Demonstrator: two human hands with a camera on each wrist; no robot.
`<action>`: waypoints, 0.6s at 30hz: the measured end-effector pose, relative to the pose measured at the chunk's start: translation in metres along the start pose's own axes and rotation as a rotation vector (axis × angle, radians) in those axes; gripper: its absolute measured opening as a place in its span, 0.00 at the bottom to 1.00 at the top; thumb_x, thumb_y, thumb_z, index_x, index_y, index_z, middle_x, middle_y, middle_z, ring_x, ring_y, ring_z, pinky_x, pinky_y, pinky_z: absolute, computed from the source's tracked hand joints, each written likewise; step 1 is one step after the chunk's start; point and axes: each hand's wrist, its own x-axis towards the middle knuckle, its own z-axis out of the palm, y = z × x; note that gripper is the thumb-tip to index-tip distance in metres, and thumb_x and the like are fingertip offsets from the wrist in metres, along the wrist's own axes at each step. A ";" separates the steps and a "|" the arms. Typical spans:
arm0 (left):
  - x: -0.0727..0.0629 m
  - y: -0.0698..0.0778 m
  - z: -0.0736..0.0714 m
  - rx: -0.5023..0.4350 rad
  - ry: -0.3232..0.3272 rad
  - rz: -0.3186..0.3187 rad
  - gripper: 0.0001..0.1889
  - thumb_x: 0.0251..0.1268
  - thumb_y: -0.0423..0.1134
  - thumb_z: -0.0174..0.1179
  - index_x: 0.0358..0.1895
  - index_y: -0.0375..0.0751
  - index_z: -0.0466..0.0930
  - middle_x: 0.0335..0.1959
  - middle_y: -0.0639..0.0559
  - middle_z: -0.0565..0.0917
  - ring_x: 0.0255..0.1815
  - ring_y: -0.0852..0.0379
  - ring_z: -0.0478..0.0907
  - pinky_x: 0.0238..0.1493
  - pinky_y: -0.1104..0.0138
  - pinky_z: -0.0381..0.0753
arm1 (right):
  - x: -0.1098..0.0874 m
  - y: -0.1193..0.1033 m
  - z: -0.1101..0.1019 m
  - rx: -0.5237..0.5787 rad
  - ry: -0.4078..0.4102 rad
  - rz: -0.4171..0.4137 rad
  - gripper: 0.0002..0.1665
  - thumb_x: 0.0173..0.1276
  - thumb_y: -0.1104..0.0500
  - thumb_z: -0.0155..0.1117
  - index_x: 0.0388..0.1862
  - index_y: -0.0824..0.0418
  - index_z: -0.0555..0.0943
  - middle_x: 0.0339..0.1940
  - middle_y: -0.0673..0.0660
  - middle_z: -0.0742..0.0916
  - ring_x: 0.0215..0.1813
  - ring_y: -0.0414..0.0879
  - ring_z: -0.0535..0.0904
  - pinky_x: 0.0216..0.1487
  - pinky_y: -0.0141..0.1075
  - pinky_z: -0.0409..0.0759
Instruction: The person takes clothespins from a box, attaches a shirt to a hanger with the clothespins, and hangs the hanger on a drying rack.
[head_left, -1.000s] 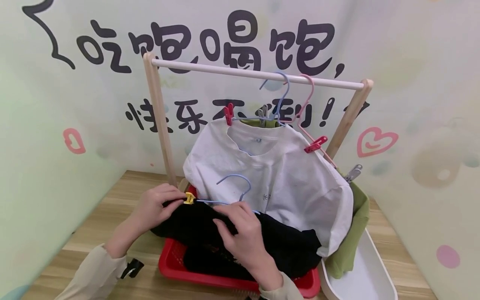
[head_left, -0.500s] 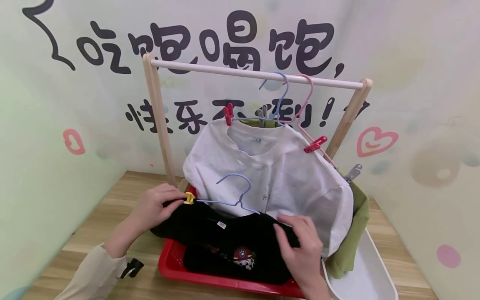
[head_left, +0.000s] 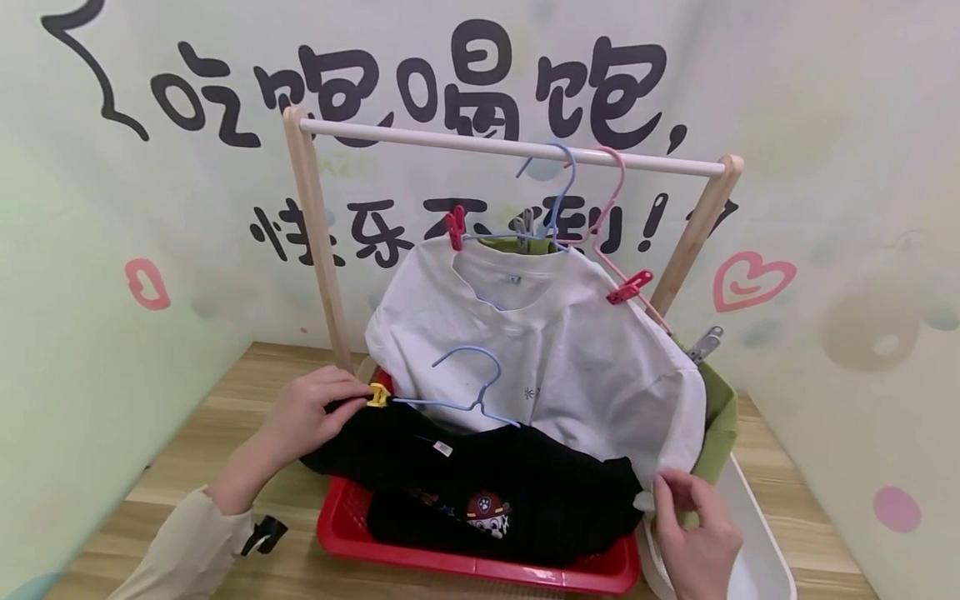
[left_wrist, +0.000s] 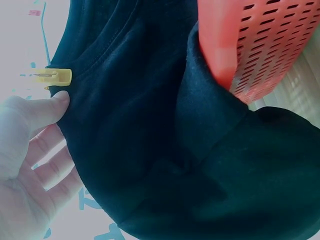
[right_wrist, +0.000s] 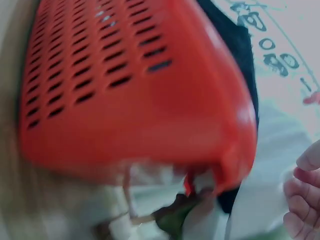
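Note:
A black shirt (head_left: 547, 479) with a cartoon dog print lies over the red basket (head_left: 480, 567). A blue hanger (head_left: 427, 404) runs along its neckline, hook upward. At the left shoulder a yellow clothespin (head_left: 378, 395) grips fabric and hanger. My left hand (head_left: 311, 417) pinches the shirt's shoulder beside this clothespin; in the left wrist view its thumb lies on the black cloth. Over at the right, my right hand (head_left: 697, 533) has its loosely bent fingers at the white shirt's (head_left: 510, 342) sleeve hem. Nothing shows held in it.
The white shirt, with red clothespins (head_left: 630, 287), and a green garment (head_left: 693, 517) hang from a wooden rack with a white bar (head_left: 450, 142). Right of the basket stands a white tray (head_left: 757, 567), partly hidden. A grey clothespin (head_left: 705, 343) sits on the green garment.
My right hand has moved from the black shirt's neckline across to the right, beside the white sleeve, uncovering the neckline and dog print. My left hand stays at the yellow clothespin.

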 end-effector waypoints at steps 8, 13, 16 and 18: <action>0.001 0.000 0.000 0.004 -0.007 -0.002 0.28 0.71 0.53 0.42 0.29 0.35 0.85 0.26 0.50 0.83 0.27 0.57 0.76 0.27 0.68 0.76 | -0.010 0.023 -0.011 -0.063 -0.045 0.123 0.08 0.46 0.77 0.67 0.24 0.67 0.81 0.18 0.39 0.79 0.21 0.23 0.70 0.26 0.17 0.68; 0.001 0.000 0.000 0.010 0.006 0.004 0.28 0.71 0.54 0.42 0.28 0.35 0.85 0.26 0.50 0.82 0.26 0.57 0.76 0.26 0.68 0.75 | -0.011 0.026 -0.015 -0.096 -0.100 0.227 0.06 0.49 0.75 0.66 0.23 0.66 0.80 0.18 0.33 0.76 0.21 0.21 0.68 0.24 0.16 0.68; 0.001 0.000 0.000 0.013 0.010 0.008 0.28 0.71 0.53 0.42 0.28 0.35 0.85 0.26 0.50 0.82 0.26 0.57 0.76 0.26 0.69 0.75 | -0.012 0.031 -0.017 -0.132 -0.139 0.272 0.06 0.50 0.73 0.66 0.23 0.66 0.80 0.16 0.34 0.75 0.21 0.21 0.67 0.23 0.16 0.68; 0.001 0.001 0.000 0.013 0.010 0.011 0.28 0.71 0.53 0.42 0.28 0.35 0.85 0.26 0.50 0.82 0.26 0.57 0.76 0.26 0.69 0.75 | -0.013 0.034 -0.019 -0.167 -0.179 0.295 0.05 0.50 0.72 0.66 0.22 0.65 0.80 0.16 0.37 0.76 0.20 0.22 0.67 0.22 0.17 0.67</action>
